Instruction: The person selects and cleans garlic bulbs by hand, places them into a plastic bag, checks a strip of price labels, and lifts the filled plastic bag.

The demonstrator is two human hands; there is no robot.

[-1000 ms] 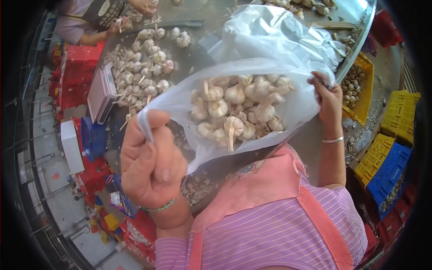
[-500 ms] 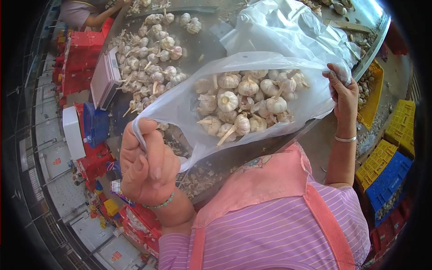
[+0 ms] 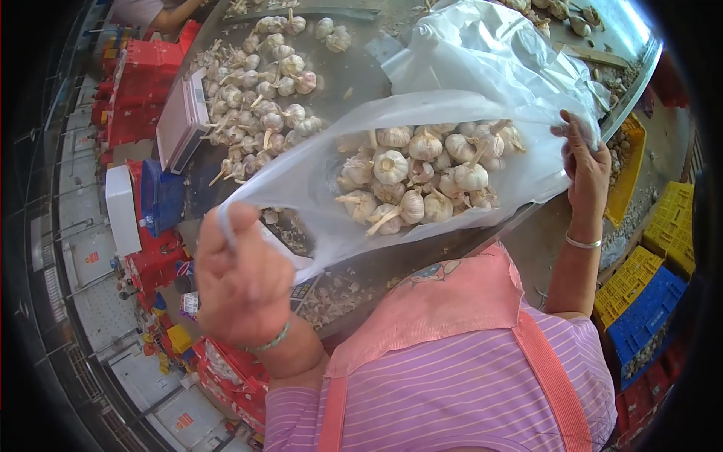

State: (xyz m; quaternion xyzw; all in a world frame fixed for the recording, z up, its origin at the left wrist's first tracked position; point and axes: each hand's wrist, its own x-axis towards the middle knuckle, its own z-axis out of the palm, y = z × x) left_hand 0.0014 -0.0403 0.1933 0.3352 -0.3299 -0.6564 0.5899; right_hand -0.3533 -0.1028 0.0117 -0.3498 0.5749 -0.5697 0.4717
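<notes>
A clear plastic bag (image 3: 316,177) lies open over the metal table, with several garlic bulbs (image 3: 425,147) showing in its wide mouth. My left hand (image 3: 245,282), somewhat blurred, is closed on the bag's handle loop at the left end. At the right end, my right hand (image 3: 587,162) grips the other side of the bag between thumb and fingers. More plastic bags (image 3: 482,45) lie crumpled just beyond the open one. To the left of the bag, a heap of loose garlic (image 3: 263,98) is spread on the table.
Beside the heap stands a pale flat box-like device (image 3: 181,124). Red crates (image 3: 143,83) and a blue bin (image 3: 160,197) are at the left. Yellow crates (image 3: 629,282) and a blue crate (image 3: 646,316) are at the right. Another person's arm (image 3: 175,16) shows at the top left.
The view has shifted, so the table and bag sit further right in it. The garlic in the bag has settled differently since the earliest frame. Both hands keep their hold, and the left has turned slightly.
</notes>
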